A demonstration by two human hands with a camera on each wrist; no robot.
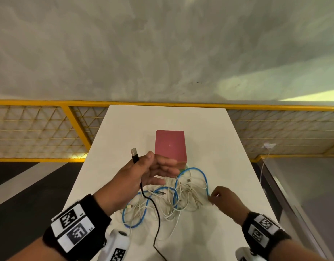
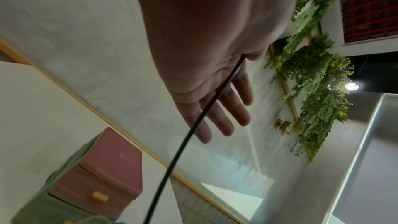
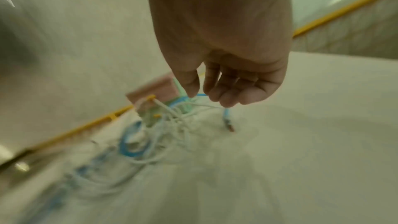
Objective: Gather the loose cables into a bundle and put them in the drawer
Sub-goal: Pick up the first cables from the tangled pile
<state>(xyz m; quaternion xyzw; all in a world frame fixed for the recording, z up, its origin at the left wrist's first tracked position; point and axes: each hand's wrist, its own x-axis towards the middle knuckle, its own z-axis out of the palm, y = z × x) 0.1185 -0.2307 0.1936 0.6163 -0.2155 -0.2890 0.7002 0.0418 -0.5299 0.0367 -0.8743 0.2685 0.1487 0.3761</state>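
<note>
A tangle of white cables and a looping blue cable lies on the white table, just in front of a small drawer box with a pink top. My left hand is raised above the pile. Its thumb pinches a black USB cable against the palm, plug end up, while the other fingers stay straight. The black cable trails down off the table's near edge. My right hand pinches the blue cable at the pile's right side. The right wrist view is blurred.
The box has a pink drawer with a yellow handle above a green lower part. A yellow mesh railing runs behind the table. A white charger hangs at the right. Bare tabletop lies on both sides of the pile.
</note>
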